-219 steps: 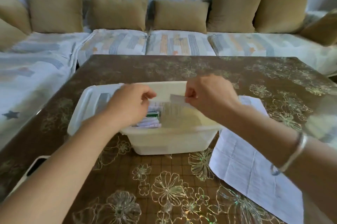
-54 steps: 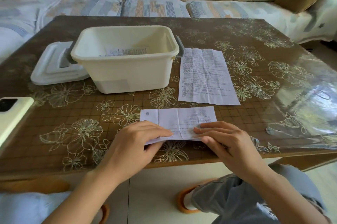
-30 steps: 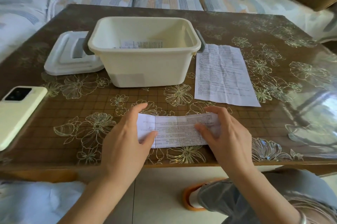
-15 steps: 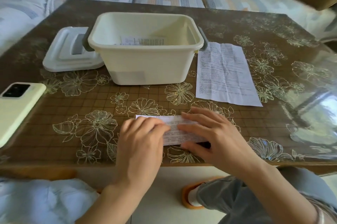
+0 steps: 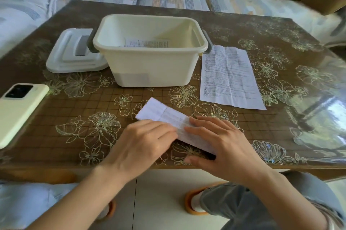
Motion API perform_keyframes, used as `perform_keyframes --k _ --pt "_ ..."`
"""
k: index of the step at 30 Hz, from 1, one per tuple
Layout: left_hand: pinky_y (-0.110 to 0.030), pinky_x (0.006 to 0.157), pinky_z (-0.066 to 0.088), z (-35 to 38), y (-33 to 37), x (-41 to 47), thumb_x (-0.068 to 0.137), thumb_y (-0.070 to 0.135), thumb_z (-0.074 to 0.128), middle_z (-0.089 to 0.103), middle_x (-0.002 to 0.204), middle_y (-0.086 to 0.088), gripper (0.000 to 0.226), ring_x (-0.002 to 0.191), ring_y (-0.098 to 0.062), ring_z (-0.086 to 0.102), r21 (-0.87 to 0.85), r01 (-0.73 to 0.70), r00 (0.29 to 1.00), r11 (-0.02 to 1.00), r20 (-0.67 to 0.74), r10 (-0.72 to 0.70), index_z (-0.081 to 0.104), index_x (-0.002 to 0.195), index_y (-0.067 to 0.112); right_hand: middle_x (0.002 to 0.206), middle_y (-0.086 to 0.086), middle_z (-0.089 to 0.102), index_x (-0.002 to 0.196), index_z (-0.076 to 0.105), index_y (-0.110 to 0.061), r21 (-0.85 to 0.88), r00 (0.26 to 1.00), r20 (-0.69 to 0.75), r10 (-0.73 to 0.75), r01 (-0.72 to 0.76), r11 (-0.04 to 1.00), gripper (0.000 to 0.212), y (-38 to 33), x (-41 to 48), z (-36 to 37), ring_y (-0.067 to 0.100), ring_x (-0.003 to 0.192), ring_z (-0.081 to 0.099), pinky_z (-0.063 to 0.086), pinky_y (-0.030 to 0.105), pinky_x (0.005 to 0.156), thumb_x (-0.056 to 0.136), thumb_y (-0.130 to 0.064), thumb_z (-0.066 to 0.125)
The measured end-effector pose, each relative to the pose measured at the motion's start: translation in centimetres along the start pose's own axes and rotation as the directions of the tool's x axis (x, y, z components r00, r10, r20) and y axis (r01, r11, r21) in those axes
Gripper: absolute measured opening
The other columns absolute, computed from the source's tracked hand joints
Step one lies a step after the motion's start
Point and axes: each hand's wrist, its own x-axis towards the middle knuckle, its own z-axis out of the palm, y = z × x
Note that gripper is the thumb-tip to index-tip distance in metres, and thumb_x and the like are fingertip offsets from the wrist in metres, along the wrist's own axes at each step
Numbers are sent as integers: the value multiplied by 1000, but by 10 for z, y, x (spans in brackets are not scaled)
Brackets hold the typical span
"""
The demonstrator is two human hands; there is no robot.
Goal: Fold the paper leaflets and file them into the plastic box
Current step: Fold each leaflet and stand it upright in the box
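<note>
Your left hand [image 5: 142, 142]: It lies flat with straight fingers. The fingertips press down on the near-left part of the folded leaflet. It grips nothing.
Your right hand [image 5: 224, 147]: Its fingers lie straight across the right end of the same paper. The thumb sits by the near edge, and I cannot tell if it touches the paper. Nothing is held tight.
Folded leaflet [image 5: 162, 115]: It is a long thin strip, lying slanted on the table [image 5: 280, 136] near the front edge, under both your hands. Its far-left end pokes out past your fingers.
Step in hand: I think you are pressing the fold flat, so this is the folding part, not the filing part.
Phone [image 5: 18, 112]: It lies on the left of the table, well apart from the paper.
Flat leaflet [image 5: 228, 76]: It lies open and unfolded, just beside the right wall of the box. It looks like the next one to fold.
Plastic box [image 5: 149, 69]: It stands open in the middle of the table, beyond the strip. One filed leaflet [image 5: 148, 42] shows inside it.
Lid [image 5: 71, 55]: It lies off the box, touching its left side.
Next move: Fold the strip shorter if it needs it, so it fits. Then pinch it, lift it and drop it in the box.
</note>
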Motion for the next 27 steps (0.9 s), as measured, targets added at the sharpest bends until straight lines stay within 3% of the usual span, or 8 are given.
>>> perform_keyframes --k 3,8,14,19,23,27 --pt "-33 59 54 -4 -17 -3 86 3 66 71 84 2 11 79 -17 67 40 31 999 999 -34 -30 72 84 12 136 -16 54 129 58 -28 44 1000 -7 -20 21 999 71 1 -5 -2 7 131 45 41 33 103 73 -71 63" --pt "-28 64 57 -2 -23 -7 89 10 65 73 89 7 9 77 -10 70 -61 175 980 983 -87 -180 73 88 14 129 -19 58 122 63 -25 131 995 -61 -82 89 987 54 0 -5 2 7 128 48 45 34 98 71 -32 76" --pt "-30 68 59 -4 -24 -14 81 8 69 73 97 7 12 84 -8 70 -274 316 939 908 -46 -341 72 93 13 119 -13 60 123 61 -27 222 994 -109 0 24 975 53 -3 1 3 4 120 51 47 25 94 70 -19 61" --pt "-26 84 55 -9 -22 -21 81 12 70 71 102 14 16 100 2 65 -387 367 920 846 15 -392 73 95 18 98 -27 56 105 67 -25 293 986 -155 54 -7 956 30 -7 10 4 0 94 56 50 18 73 80 -30 52" --pt "-32 88 52 -7 -15 -28 85 19 65 66 100 17 8 103 -3 60 -373 404 902 835 14 -431 71 89 19 87 -18 60 90 64 -24 342 958 -219 185 -102 934 15 -12 14 9 3 75 57 47 24 62 86 -38 62" --pt "-35 89 46 -5 -7 -29 84 42 60 63 102 18 22 103 -8 55 -290 476 863 830 -28 -505 70 82 23 77 -17 66 102 62 -28 380 922 -243 302 -196 904 21 -21 18 15 3 75 60 48 25 64 84 -27 72"
